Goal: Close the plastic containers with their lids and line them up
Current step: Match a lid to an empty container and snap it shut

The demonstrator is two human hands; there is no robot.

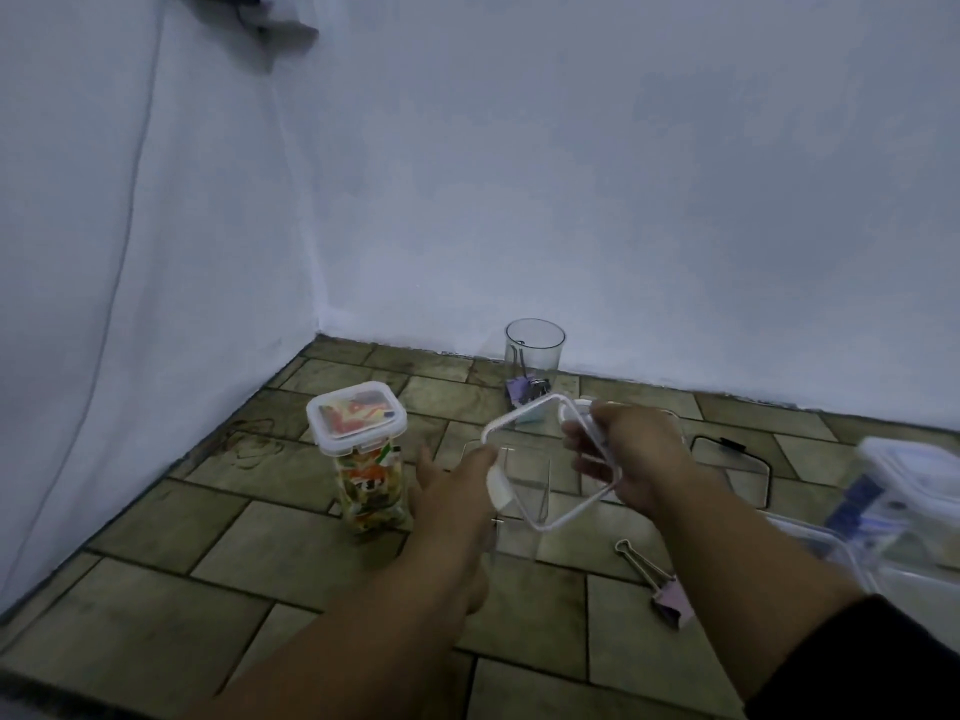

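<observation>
The filled container point(363, 459), already lidded and latched, stands upright on the tiled surface point(218, 579) and serves as the start of the row. Just to its right stands the empty container point(514, 543), clear and square, open at the top. The lid point(535, 449), white-rimmed with a clear panel, hangs tilted in the air directly above that empty container, its far corner higher than its near one, and is not yet seated. The right hand point(634, 454) grips the lid's side furthest from the filled container, fingers curled round the rim. The left hand point(457, 475) meets the lid's nearer corner just above a hanging latch flap point(500, 488); whether its fingers pinch the rim or only rest on it I cannot tell. To do this step well, I would level the lid first, turn it until its corners match the mouth of the empty container, and keep all the flaps swung outward so none gets trapped under the rim. Then lower it straight, press round the edge until it sits flush, and snap opposite flaps in pairs while one hand steadies the light, easily tipped body. Beyond the empty container, further from the filled one, stands a round cup point(535, 350), and a binder clip point(660, 589) lies on the tiles to the right, nearer the person
</observation>
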